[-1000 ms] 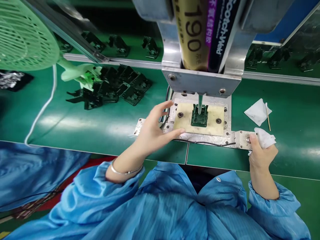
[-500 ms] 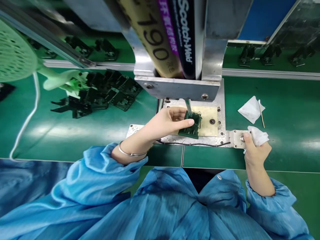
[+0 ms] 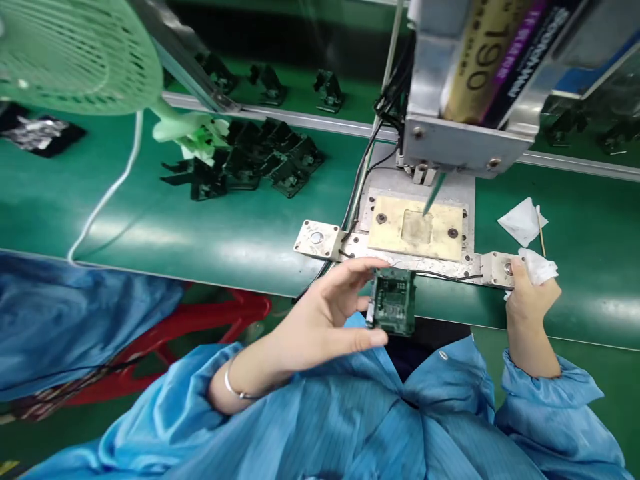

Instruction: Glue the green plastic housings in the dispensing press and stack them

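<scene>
Left hand (image 3: 325, 320) grips a green part (image 3: 394, 301) near the yellow plate (image 3: 390, 235). Right hand (image 3: 533, 297) clasps white tissue (image 3: 541, 267) beside a button (image 3: 508, 269).

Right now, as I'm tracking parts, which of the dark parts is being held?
The dark green part in the left hand; the others lie in the pile beside the green fan or stand behind the metal rail.

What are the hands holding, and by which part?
The left hand holds a square, dark green, hollow frame by its left side. The right hand holds a crumpled white wipe, its gripped part hidden.
</scene>
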A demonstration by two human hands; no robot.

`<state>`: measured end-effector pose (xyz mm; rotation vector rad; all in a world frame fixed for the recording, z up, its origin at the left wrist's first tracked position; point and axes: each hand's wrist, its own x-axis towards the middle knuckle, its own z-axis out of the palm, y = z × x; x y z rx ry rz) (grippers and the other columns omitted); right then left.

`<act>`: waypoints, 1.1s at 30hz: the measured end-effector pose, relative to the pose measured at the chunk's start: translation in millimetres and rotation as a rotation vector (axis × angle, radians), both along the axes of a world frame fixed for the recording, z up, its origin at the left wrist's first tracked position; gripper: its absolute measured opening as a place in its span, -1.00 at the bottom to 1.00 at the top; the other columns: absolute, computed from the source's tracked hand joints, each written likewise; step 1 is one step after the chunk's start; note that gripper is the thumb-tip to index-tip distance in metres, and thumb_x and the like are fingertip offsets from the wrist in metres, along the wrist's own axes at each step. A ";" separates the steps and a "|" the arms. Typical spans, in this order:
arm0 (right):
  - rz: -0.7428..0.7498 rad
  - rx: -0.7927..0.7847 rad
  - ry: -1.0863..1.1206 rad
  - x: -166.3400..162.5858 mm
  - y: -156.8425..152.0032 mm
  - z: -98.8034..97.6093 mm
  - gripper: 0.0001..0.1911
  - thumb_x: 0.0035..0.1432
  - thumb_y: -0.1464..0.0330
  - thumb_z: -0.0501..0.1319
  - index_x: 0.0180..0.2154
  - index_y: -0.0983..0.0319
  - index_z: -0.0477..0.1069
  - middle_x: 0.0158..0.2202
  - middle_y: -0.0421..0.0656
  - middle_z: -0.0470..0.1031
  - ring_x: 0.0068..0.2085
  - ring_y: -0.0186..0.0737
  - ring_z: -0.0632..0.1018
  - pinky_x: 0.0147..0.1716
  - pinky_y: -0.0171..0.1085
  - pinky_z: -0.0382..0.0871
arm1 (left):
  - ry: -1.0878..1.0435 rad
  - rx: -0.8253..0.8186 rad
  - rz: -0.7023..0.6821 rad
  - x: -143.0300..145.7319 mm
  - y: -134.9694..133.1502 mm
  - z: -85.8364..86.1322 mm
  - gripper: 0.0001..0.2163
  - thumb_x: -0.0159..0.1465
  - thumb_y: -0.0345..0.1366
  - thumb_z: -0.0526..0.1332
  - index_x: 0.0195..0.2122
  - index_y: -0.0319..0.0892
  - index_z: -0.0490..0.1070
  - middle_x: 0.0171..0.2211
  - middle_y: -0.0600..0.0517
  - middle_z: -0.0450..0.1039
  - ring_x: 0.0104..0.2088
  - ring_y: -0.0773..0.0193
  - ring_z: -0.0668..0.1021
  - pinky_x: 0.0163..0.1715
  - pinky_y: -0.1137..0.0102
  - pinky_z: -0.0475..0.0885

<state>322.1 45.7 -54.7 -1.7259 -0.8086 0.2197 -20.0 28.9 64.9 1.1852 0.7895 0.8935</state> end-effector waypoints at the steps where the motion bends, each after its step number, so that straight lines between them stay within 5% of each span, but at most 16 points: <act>1: -0.072 -0.010 -0.044 -2.0 -3.3 2.0 -0.43 -0.09 0.00 0.43 -0.19 0.32 0.57 -0.19 0.02 0.63 -0.14 0.11 0.65 -0.09 0.03 0.55 | -0.035 0.060 -0.007 0.8 -8.0 3.5 -0.43 0.11 -0.40 0.46 0.15 0.03 0.40 0.07 -0.10 0.43 -0.01 0.07 0.58 -0.11 0.32 0.60; 5: -0.264 0.012 -0.326 -24.0 -43.5 24.5 -0.56 -0.12 0.06 0.48 -0.33 0.24 0.52 -0.33 0.04 0.61 -0.27 0.17 0.63 -0.25 0.06 0.55 | -0.018 0.334 -0.015 1.3 -22.7 17.2 -0.35 0.09 -0.46 0.47 0.19 0.03 0.38 0.06 -0.12 0.40 0.09 0.02 0.52 0.15 0.18 0.49; 9: 0.390 0.250 -0.649 -63.6 -95.4 74.4 -0.74 -0.05 0.30 0.46 -0.39 0.15 0.40 -0.53 -0.17 0.45 -0.51 -0.11 0.52 -0.55 -0.15 0.45 | -0.011 0.463 -0.042 0.2 -22.6 24.1 -0.31 0.10 -0.45 0.47 0.25 0.03 0.32 0.11 -0.12 0.41 0.13 0.03 0.47 0.19 0.16 0.45; 11: 0.796 0.195 -0.634 -82.2 -106.3 102.3 -0.82 0.06 0.34 0.35 -0.41 0.11 0.35 -0.56 -0.24 0.38 -0.56 -0.20 0.45 -0.59 -0.21 0.38 | -0.015 0.518 -0.046 2.6 -20.8 24.7 -0.31 0.10 -0.44 0.47 0.25 0.00 0.31 0.09 -0.12 0.43 0.12 0.03 0.48 0.18 0.15 0.45; 14: 1.038 0.114 -0.550 -98.3 -101.4 132.2 -0.83 0.21 0.30 0.22 -0.41 0.13 0.28 -0.59 -0.28 0.30 -0.61 -0.30 0.34 -0.63 -0.27 0.27 | -0.011 0.569 -0.058 8.6 -18.6 25.2 -0.31 0.07 -0.44 0.49 0.24 -0.09 0.34 0.06 -0.15 0.45 0.09 0.03 0.50 0.12 0.20 0.49; 23: 1.152 0.322 -0.625 -117.0 -66.6 142.7 -0.63 0.41 0.26 0.04 -0.48 0.18 0.25 -0.56 -0.24 0.23 -0.57 -0.29 0.28 -0.59 -0.23 0.06 | 0.012 0.548 -0.105 14.3 -20.9 31.5 -0.31 0.09 -0.34 0.49 0.26 -0.13 0.34 -0.01 -0.12 0.50 0.01 0.10 0.53 0.02 0.37 0.49; 33: 1.202 0.211 -0.730 -103.0 -73.4 151.1 -0.49 0.42 0.33 0.04 -0.63 0.21 0.31 -0.68 -0.22 0.24 -0.61 -0.30 0.22 -0.59 -0.21 0.00 | -0.004 0.375 -0.196 16.3 -22.7 30.4 -0.31 0.09 -0.31 0.49 0.25 -0.13 0.33 -0.08 -0.13 0.49 -0.15 0.11 0.54 -0.25 0.38 0.51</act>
